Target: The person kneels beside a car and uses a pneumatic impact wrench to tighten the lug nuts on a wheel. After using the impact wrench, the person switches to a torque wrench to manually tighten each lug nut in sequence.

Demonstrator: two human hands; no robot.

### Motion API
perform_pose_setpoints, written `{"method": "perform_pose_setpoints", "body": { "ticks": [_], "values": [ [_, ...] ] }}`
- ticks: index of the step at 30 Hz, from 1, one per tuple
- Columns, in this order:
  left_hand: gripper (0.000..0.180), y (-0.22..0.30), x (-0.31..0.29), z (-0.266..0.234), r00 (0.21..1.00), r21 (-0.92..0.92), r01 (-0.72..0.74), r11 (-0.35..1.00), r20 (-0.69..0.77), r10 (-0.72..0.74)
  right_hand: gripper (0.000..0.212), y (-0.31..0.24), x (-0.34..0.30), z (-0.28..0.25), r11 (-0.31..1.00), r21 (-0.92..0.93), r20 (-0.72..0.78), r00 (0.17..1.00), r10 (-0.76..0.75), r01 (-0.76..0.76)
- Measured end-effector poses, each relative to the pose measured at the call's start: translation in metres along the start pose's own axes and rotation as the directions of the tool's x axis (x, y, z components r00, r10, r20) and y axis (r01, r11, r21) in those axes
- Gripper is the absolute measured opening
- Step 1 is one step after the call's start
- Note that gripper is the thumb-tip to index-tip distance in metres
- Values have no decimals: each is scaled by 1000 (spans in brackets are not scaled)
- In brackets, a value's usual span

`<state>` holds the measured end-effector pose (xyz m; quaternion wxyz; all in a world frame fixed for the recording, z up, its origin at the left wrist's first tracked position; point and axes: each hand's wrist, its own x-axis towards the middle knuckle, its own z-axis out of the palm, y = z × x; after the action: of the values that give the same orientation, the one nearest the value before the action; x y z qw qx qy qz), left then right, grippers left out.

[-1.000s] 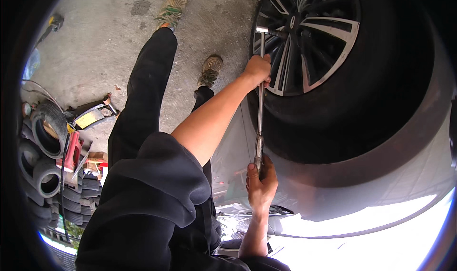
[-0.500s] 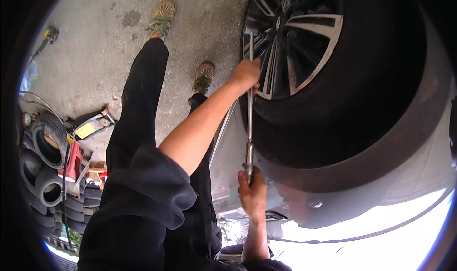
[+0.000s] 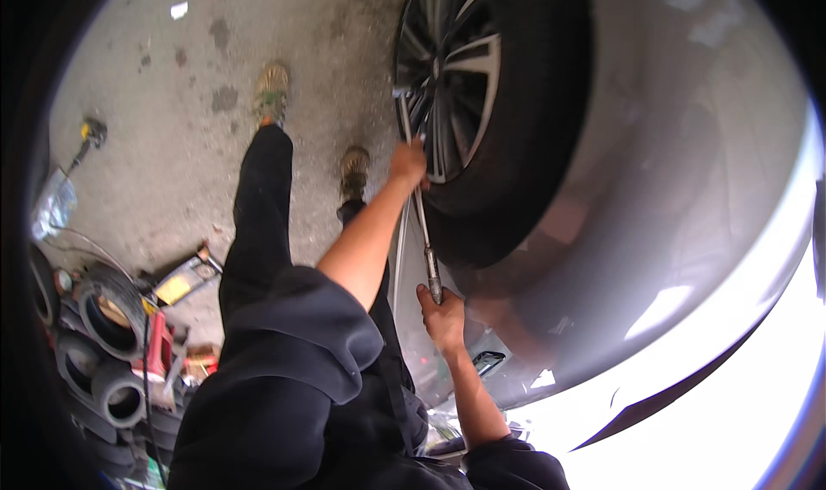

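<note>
My left hand is closed around the shaft of a long silver torque wrench, just below the wheel's spokes. Lower down, my right hand grips the wrench's thicker handle end, thumb laid along it. The wrench's head end meets the black-and-silver alloy wheel, off to the left of its hub. Whatever the head sits on there is too small to make out. A black tyre surrounds the wheel, which is on a grey car.
Stacked tyres fill the lower left, near a red container and a yellow-and-black jack-like tool. A cable and a plastic bag lie at the left. My shoes stand on stained concrete.
The view has shifted, so the wheel appears further left and more of the car's body shows. The wrench now leans, its handle end further right than its head. Both hands keep their hold.
</note>
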<state>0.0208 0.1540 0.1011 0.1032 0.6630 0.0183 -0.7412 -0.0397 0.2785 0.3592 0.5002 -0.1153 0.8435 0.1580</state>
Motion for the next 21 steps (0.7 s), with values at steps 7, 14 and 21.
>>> {"method": "perform_pose_setpoints", "body": {
  "ticks": [7, 14, 21],
  "values": [
    [63, -101, -163, 47, 967, -12, 205, 979, -150, -204, 38, -2, -5, -10, 945, -326, -158, 984, -75, 20],
    [76, -164, -70, 57, 825, 255, 26, 967, -552, 124, 27, 31, 13, 5, 877, -453, -139, 959, -246, 159],
    [79, -102, -161, 60, 852, 444, 114, 889, -504, 142, 27, 84, 71, 60, 818, -457, 14, 922, -387, 350]
  ]
}}
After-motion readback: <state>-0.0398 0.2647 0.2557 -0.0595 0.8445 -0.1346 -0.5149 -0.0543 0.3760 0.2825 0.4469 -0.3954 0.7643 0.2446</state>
